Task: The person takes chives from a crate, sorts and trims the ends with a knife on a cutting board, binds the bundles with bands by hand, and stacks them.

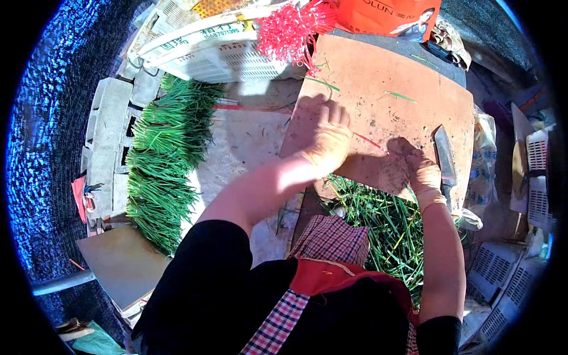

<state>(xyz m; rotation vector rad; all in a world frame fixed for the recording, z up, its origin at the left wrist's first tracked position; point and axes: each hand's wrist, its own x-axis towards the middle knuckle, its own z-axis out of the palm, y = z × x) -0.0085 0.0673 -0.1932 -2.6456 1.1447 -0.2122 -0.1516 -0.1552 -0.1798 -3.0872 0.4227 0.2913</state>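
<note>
My left hand, in a pale glove, is over the brown board, its fingers pointing up the board and slightly apart. At the board's lower right is my right hand, its fingertips partly lost in dark shadow. Between the hands a thin red strip runs across the board; whether either hand touches it is unclear. Just right of my right hand lies a knife. Loose green stalks lie below the board, near my body. A few green pieces are scattered on the board.
Bundled green stalks form a column at the left, beside grey blocks. A white crate, a bunch of red-pink strips and an orange-red bag are at the top. More white crates stand at the right.
</note>
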